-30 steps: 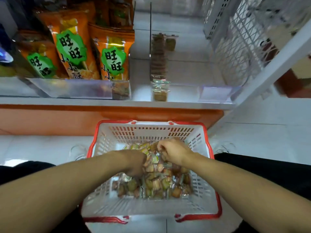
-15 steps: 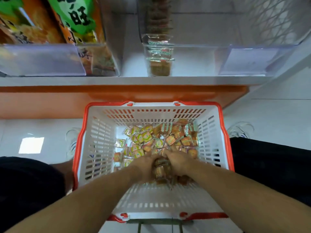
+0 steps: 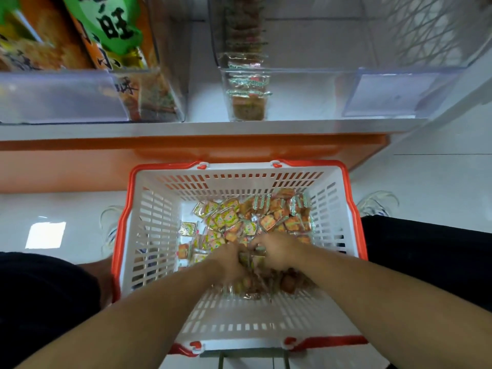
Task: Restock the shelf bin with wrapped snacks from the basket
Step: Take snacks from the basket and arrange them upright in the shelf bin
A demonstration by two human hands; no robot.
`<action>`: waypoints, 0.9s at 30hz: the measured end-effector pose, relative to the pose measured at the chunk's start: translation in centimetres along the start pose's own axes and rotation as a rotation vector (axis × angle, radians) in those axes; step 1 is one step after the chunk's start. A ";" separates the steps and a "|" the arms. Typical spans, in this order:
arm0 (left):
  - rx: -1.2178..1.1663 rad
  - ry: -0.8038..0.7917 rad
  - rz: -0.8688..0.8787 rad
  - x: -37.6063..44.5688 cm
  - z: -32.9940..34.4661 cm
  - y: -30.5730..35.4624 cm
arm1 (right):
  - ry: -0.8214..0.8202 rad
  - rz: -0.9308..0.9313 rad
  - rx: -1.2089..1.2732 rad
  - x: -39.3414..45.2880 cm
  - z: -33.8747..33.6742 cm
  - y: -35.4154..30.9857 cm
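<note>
Both hands, left (image 3: 230,262) and right (image 3: 277,250), are cupped together, fingers curled around a blurred clump of wrapped snacks (image 3: 250,222) near the middle of the basket (image 3: 335,206). The packets look light, crinkly and slippery, so scooping from beneath should hold better than pinching. At 12 o'clock, the clear shelf bin (image 3: 246,83) holds a short row.

Glossy white tiled floor (image 3: 439,182), perhaps a ceiling light's reflection (image 3: 45,234).

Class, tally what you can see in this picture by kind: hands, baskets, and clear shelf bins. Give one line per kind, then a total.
Hands: 2, the left hand and the right hand, both in the wrapped snacks
Basket: 1
Clear shelf bins: 2, the snack bin and the bag bin
Total: 5
</note>
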State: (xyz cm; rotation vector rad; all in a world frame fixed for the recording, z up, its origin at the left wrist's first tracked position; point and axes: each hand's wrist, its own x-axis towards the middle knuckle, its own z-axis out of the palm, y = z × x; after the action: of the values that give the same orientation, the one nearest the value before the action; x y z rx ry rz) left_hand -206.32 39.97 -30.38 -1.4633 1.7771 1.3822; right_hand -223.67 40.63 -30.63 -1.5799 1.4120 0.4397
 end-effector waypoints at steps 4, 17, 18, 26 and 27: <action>-0.267 -0.015 -0.016 -1.4 -4.2 0.6 | 0.014 -0.015 -0.082 -2.6 -6.1 -2.8; -0.664 -0.235 0.311 -20.4 -22.4 11.4 | 0.241 -0.525 0.321 -25.0 -25.7 -13.7; -0.747 -0.202 0.378 -21.8 -22.9 11.8 | 0.284 -0.559 0.453 -25.8 -26.1 -13.6; -1.467 0.199 0.604 -23.3 -22.1 14.2 | 0.629 -0.524 0.985 -23.4 -24.3 -13.4; -1.472 0.217 0.619 -23.1 -21.9 14.5 | 0.621 -0.522 1.020 -23.0 -24.1 -13.5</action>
State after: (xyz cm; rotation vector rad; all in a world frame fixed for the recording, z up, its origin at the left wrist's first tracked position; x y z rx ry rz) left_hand -206.56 30.13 3.15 -1.6639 1.2267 3.3698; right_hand -225.09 32.84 4.41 -1.1364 1.2324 -1.0181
